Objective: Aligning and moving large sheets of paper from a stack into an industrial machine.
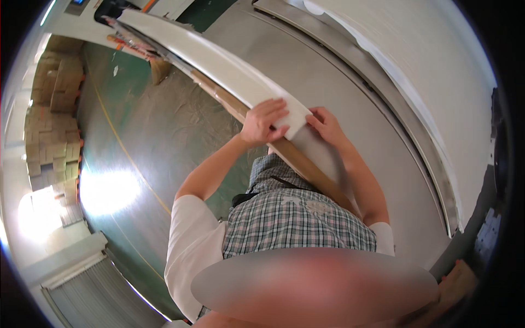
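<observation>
Along the left edge of the grey worktop [306, 65], the white strip [219, 63] stretches away far-left, the left hand [263, 121] lying across it, fingers [273, 105] loosely spread, the right hand [326, 126] at its near end, fingers bent, both grips uncertain.

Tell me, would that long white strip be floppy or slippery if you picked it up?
The long white strip would probably sag if lifted by one end, being so long and narrow. It might feel slippery, since its surface looks smooth. It seems unlikely to roll, as it looks flat along the grey table.
</observation>
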Action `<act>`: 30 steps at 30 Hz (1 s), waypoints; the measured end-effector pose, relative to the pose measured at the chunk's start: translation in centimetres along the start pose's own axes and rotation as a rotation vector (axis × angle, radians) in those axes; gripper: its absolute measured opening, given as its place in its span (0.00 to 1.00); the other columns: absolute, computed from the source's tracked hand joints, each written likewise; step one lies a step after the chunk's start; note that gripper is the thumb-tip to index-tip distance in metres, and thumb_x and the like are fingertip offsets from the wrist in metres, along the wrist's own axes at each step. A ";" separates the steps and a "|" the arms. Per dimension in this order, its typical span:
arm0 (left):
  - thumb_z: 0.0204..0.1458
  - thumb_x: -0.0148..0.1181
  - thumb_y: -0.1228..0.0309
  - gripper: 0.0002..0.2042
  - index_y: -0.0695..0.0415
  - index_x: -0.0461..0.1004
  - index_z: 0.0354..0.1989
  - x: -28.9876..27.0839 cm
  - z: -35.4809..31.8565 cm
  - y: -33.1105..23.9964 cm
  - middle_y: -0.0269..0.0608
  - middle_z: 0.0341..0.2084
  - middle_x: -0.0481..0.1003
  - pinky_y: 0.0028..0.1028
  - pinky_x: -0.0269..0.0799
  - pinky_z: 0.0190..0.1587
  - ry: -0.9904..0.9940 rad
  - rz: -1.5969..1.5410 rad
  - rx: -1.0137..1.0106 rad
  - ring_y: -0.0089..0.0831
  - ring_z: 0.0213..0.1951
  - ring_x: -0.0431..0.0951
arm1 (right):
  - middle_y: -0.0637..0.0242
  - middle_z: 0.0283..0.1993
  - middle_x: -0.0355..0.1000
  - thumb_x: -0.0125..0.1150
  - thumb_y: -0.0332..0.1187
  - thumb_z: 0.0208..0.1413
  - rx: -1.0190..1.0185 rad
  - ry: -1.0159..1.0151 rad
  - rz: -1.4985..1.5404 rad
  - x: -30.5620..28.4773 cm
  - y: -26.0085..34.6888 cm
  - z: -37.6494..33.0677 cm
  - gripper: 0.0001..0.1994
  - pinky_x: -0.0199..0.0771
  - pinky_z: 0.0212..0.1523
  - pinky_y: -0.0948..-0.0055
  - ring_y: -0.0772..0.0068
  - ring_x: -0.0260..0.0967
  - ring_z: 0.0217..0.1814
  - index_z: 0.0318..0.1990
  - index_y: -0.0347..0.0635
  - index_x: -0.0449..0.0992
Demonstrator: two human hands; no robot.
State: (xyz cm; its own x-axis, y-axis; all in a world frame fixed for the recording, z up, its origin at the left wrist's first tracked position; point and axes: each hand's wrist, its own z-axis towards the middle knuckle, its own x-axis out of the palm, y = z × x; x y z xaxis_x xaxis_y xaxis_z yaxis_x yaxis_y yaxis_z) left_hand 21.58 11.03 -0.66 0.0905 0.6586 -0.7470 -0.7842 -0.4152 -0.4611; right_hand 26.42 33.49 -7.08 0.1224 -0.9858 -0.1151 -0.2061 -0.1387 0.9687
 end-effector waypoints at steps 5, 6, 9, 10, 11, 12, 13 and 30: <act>0.38 0.61 0.76 0.11 0.59 0.74 0.34 -2.6 1.9 4.3 0.42 0.39 0.74 0.39 0.65 0.52 0.232 -0.222 0.103 0.40 0.45 0.73 | 0.63 0.29 0.72 0.53 0.36 0.54 -0.161 -0.766 -0.565 -6.6 -2.4 3.0 0.10 0.68 0.32 0.74 0.74 0.69 0.30 0.34 0.38 0.73; 0.39 0.60 0.75 0.10 0.58 0.74 0.33 -3.2 3.3 6.2 0.41 0.38 0.74 0.37 0.66 0.51 0.166 -0.183 0.122 0.39 0.43 0.73 | 0.61 0.30 0.72 0.53 0.36 0.54 -0.044 -0.789 -0.544 -8.7 -3.7 2.6 0.10 0.68 0.33 0.73 0.69 0.69 0.31 0.34 0.38 0.73; 0.43 0.58 0.73 0.09 0.56 0.74 0.35 -3.6 8.4 12.8 0.41 0.35 0.75 0.33 0.69 0.45 0.159 -0.222 -0.023 0.37 0.39 0.75 | 0.59 0.31 0.71 0.52 0.35 0.54 -0.027 -0.896 -0.680 -9.5 -5.1 2.3 0.09 0.68 0.34 0.70 0.61 0.69 0.32 0.34 0.38 0.72; 0.45 0.57 0.72 0.09 0.55 0.74 0.36 -4.1 10.8 14.2 0.40 0.34 0.76 0.31 0.70 0.42 0.260 -0.217 -0.245 0.35 0.37 0.76 | 0.58 0.32 0.71 0.51 0.35 0.55 -0.140 -0.959 -0.822 -9.0 -5.2 2.2 0.09 0.68 0.33 0.68 0.58 0.69 0.33 0.34 0.38 0.72; 0.46 0.56 0.70 0.10 0.54 0.74 0.38 -4.3 13.2 15.9 0.40 0.33 0.76 0.29 0.70 0.39 0.361 -0.202 -0.464 0.34 0.35 0.77 | 0.58 0.32 0.71 0.51 0.35 0.55 -0.122 -0.971 -0.824 -8.5 -5.1 2.3 0.09 0.68 0.33 0.68 0.58 0.69 0.33 0.34 0.38 0.72; 0.47 0.56 0.68 0.10 0.53 0.74 0.39 -2.8 14.6 19.9 0.40 0.31 0.77 0.29 0.71 0.37 0.258 -0.163 -0.426 0.33 0.34 0.77 | 0.58 0.31 0.70 0.51 0.34 0.54 -0.093 -0.988 -0.891 -7.9 -4.6 3.1 0.08 0.68 0.33 0.67 0.56 0.68 0.32 0.33 0.39 0.72; 0.48 0.55 0.66 0.11 0.52 0.74 0.40 -1.0 16.3 24.1 0.40 0.30 0.77 0.28 0.71 0.35 0.157 -0.125 -0.385 0.32 0.32 0.77 | 0.58 0.31 0.70 0.51 0.34 0.54 -0.060 -1.006 -0.956 -7.4 -4.3 3.9 0.08 0.68 0.32 0.65 0.54 0.68 0.32 0.32 0.39 0.71; 0.54 0.47 0.65 0.15 0.61 0.70 0.44 11.8 40.1 46.5 0.37 0.33 0.74 0.25 0.65 0.40 -0.221 -0.733 -0.613 0.26 0.37 0.70 | 0.63 0.26 0.64 0.53 0.29 0.51 0.074 -0.991 -1.024 -6.7 -2.5 5.0 0.03 0.63 0.22 0.68 0.60 0.63 0.24 0.30 0.41 0.68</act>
State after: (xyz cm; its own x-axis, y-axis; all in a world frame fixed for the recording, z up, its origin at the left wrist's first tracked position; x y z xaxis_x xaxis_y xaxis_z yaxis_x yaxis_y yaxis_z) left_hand -38.40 24.65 -11.72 0.2617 0.9601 -0.0989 -0.1189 -0.0696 -0.9905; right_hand 21.22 40.01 -9.89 -0.4661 -0.1025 -0.8788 -0.4958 -0.7924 0.3554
